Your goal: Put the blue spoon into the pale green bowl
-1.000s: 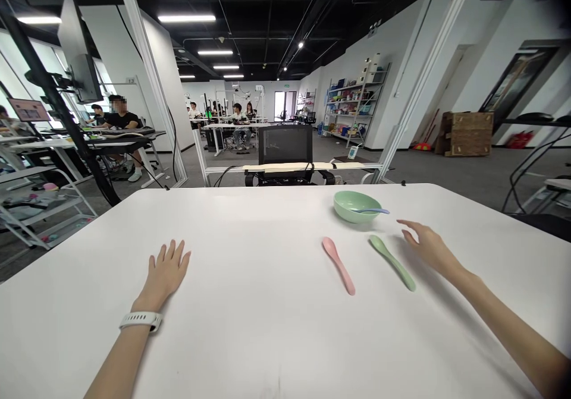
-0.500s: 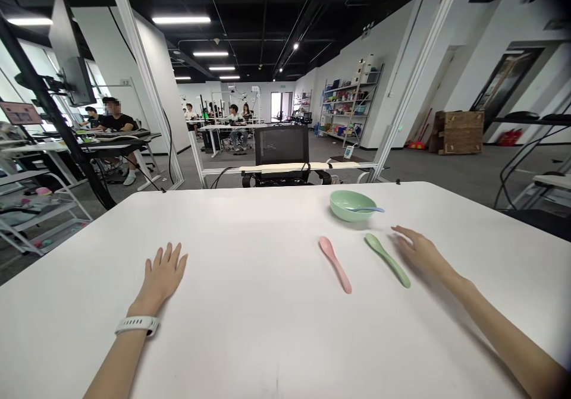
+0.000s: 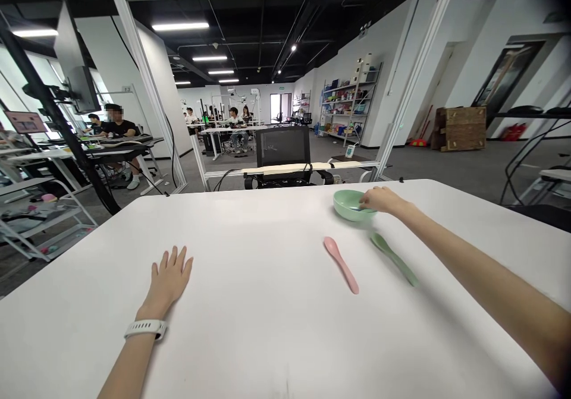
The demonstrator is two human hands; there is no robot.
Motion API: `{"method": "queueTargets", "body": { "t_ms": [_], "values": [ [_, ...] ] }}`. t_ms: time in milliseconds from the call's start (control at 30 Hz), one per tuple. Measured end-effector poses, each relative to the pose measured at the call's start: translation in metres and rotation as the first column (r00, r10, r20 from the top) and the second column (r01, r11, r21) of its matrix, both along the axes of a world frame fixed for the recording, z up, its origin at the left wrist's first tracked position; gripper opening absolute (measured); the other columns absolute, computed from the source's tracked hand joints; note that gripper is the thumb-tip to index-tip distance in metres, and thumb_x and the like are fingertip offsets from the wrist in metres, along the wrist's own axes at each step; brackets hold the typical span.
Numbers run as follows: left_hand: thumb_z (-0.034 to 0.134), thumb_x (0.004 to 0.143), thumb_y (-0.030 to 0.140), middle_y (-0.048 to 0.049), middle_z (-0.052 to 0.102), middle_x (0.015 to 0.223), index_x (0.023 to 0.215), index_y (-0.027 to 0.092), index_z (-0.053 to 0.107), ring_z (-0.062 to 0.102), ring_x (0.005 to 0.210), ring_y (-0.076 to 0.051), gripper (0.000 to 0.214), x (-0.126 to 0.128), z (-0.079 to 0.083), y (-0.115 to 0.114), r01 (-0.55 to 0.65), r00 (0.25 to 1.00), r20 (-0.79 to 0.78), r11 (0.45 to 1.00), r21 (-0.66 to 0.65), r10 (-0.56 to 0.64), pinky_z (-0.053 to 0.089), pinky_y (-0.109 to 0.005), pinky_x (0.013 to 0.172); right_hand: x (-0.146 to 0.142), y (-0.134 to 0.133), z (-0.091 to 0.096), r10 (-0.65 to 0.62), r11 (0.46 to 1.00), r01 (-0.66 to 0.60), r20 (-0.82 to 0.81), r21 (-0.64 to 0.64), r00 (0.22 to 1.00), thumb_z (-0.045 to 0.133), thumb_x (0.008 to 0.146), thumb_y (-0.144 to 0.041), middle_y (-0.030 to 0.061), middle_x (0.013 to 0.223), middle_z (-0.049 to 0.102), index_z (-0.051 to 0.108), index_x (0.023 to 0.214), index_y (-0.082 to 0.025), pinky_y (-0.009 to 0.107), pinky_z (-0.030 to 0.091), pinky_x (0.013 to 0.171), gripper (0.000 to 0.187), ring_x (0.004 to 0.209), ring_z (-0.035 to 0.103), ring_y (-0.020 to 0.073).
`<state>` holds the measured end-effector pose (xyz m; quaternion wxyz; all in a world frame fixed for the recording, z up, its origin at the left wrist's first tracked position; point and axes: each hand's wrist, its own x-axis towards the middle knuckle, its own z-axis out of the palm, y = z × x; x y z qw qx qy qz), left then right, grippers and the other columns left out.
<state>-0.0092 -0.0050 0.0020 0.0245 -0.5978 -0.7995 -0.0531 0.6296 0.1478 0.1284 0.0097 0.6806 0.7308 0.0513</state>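
My right hand (image 3: 382, 200) is over the right rim of the green bowl (image 3: 342, 210), its fingers pinched on the handle of the blue spoon (image 3: 357, 209). Only a small part of that spoon shows inside the bowl; the hand covers the rest. Nearer to me on the table lie a pink spoon (image 3: 341, 264) and a green spoon (image 3: 395, 258), the green one below my right forearm. Flat on the table at the left rests my left hand (image 3: 167, 281), fingers spread and holding nothing, with a pale band on the wrist.
The white table (image 3: 250, 304) fills the foreground, with a metal frame (image 3: 404, 99) rising behind its far edge. A black mesh chair (image 3: 283, 146) stands beyond it. Several people sit at desks in the background. A monitor on a black pole and a white cart stand at the left.
My right hand has moved left and away from me, from beside the green spoon to the bowl, and closed on the blue spoon. My left hand stays on the table. The view has shifted slightly.
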Motion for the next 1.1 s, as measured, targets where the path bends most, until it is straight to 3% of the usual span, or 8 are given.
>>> {"method": "queueTargets", "body": {
  "t_ms": [133,300,467,600,667,767,900,1100],
  "values": [
    [0.02,0.11,0.043,-0.0161,0.03,0.186,0.176,0.015,0.036,0.028,0.173,-0.037,0.073,0.003,0.005,-0.002,-0.006,1.0,-0.005,0.999,-0.039,0.006,0.029,-0.064,0.137,-0.007,0.007,-0.004,-0.047,0.996,0.048,0.015,-0.072,0.999,0.081,0.083,-0.019,0.0147,0.103,0.087,0.09,0.098,-0.019,0.037,0.055,0.091,0.017,0.104,0.08,0.032],
    [0.019,0.11,0.043,-0.0183,0.031,0.185,0.176,0.013,0.036,0.029,0.173,-0.04,0.074,0.002,0.001,-0.001,0.006,1.0,0.006,1.0,-0.025,-0.006,0.028,-0.068,0.137,-0.009,0.004,-0.004,-0.118,0.99,0.115,-0.033,-0.076,0.992,0.08,0.082,-0.011,0.0171,0.109,0.086,0.09,0.104,-0.017,0.033,0.054,0.083,0.025,0.103,0.08,0.0316],
    [0.021,0.109,0.044,-0.0177,0.035,0.184,0.174,0.015,0.041,0.033,0.171,-0.039,0.074,-0.003,-0.009,0.002,-0.003,1.0,0.01,0.999,0.045,0.002,0.028,-0.068,0.136,0.005,-0.013,0.006,-0.192,0.98,0.199,-0.174,0.019,0.966,0.069,0.096,-0.015,0.0175,0.127,0.083,0.085,0.129,-0.014,0.029,0.05,0.084,0.037,0.11,0.076,0.026],
    [0.02,0.109,0.046,-0.0174,0.034,0.185,0.174,0.015,0.04,0.031,0.172,-0.039,0.075,-0.004,-0.011,0.004,-0.003,1.0,0.03,0.999,0.043,0.002,0.028,-0.067,0.136,0.035,-0.051,0.005,-0.285,0.946,0.317,-0.298,0.066,0.911,0.062,0.105,-0.026,0.0213,0.127,0.082,0.079,0.14,-0.009,0.03,0.047,0.079,0.042,0.093,0.074,0.0221],
    [0.019,0.109,0.046,-0.0178,0.034,0.185,0.174,0.014,0.04,0.031,0.172,-0.039,0.075,-0.004,-0.01,0.003,-0.001,1.0,0.031,0.999,0.043,0.0,0.028,-0.067,0.136,0.053,-0.075,-0.005,-0.349,0.917,0.393,-0.339,0.067,0.874,0.064,0.103,-0.026,0.0218,0.12,0.083,0.082,0.132,-0.009,0.032,0.047,0.077,0.038,0.087,0.073,0.0229],
    [0.018,0.109,0.046,-0.0176,0.033,0.185,0.175,0.014,0.039,0.031,0.172,-0.04,0.076,-0.004,-0.008,0.003,-0.001,0.999,0.033,0.999,0.037,0.0,0.028,-0.066,0.136,0.077,-0.11,-0.028,-0.451,0.866,0.499,-0.373,0.039,0.811,0.07,0.095,-0.021,0.0197,0.103,0.084,0.087,0.106,-0.015,0.034,0.048,0.075,0.021,0.084,0.075,0.0269],
    [0.016,0.109,0.048,-0.0173,0.031,0.186,0.176,0.012,0.035,0.029,0.173,-0.039,0.078,-0.003,-0.005,0.003,0.0,0.999,0.041,1.0,0.012,0.0,0.028,-0.066,0.137,0.099,-0.136,-0.061,-0.558,0.803,0.595,-0.387,-0.028,0.734,0.073,0.081,-0.011,0.0189,0.09,0.082,0.08,0.076,-0.021,0.037,0.05,0.073,0.013,0.08,0.075,0.0312],
    [0.016,0.108,0.049,-0.0189,0.03,0.186,0.176,0.01,0.035,0.029,0.172,-0.041,0.081,-0.006,-0.003,0.005,0.002,0.998,0.06,1.0,-0.003,-0.002,0.026,-0.068,0.137,0.117,-0.135,-0.085,-0.601,0.768,0.637,-0.421,-0.067,0.68,0.072,0.076,-0.014,0.0205,0.104,0.084,0.082,0.082,-0.022,0.038,0.054,0.079,0.015,0.103,0.08,0.0361]
  ]
}}
